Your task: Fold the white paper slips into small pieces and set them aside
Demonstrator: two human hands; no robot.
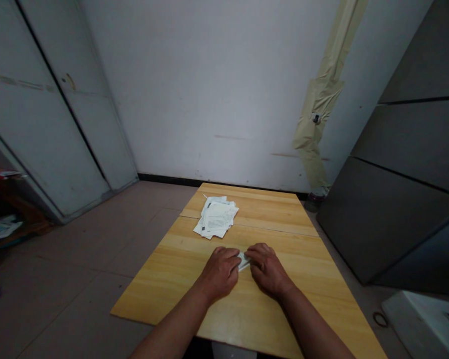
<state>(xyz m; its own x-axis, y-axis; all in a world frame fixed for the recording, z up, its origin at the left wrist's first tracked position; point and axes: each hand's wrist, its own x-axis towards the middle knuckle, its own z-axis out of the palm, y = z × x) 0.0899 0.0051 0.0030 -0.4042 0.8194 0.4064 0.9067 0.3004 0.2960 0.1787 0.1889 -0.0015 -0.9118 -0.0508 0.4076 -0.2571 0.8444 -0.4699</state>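
Between my two hands, a small folded piece of white paper lies on the wooden table. My left hand has its fingers curled over the paper's left end. From the other side my right hand grips the right end, fingers bent and pressed together. Most of the paper is hidden under the fingers. Farther off, to the left of my hands, a loose stack of printed paper sheets rests on the tabletop, its edges uneven.
The table's far edge is close to a white wall. Grey cabinets stand at the right, with a white box on the floor below. At the left are a pale door and a low shelf. A black ring lies on the floor.
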